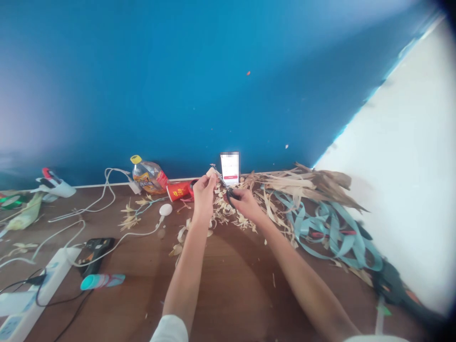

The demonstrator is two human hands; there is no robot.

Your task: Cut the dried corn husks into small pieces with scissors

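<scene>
Just below the propped phone [230, 167], a small pale piece [210, 172] is pinched by the left hand [204, 194]; slim scissors [223, 181] are gripped by the right hand [245, 202]. Curled dry shavings [228, 212] are heaped underneath, flat teal strips [320, 228] rightward.

We see a red cup [178, 191] with yellow print on the brown tabletop [231, 285]. Left of the cup, a clear bottle [148, 176] has a yellow cap and orange label. Right of the cup: a pale scrap [210, 172], scissors [223, 183] with black handles, tan dried strips [302, 183], teal ribbons [320, 223]. Behind the cup, the wall [178, 71] is deep blue.
</scene>
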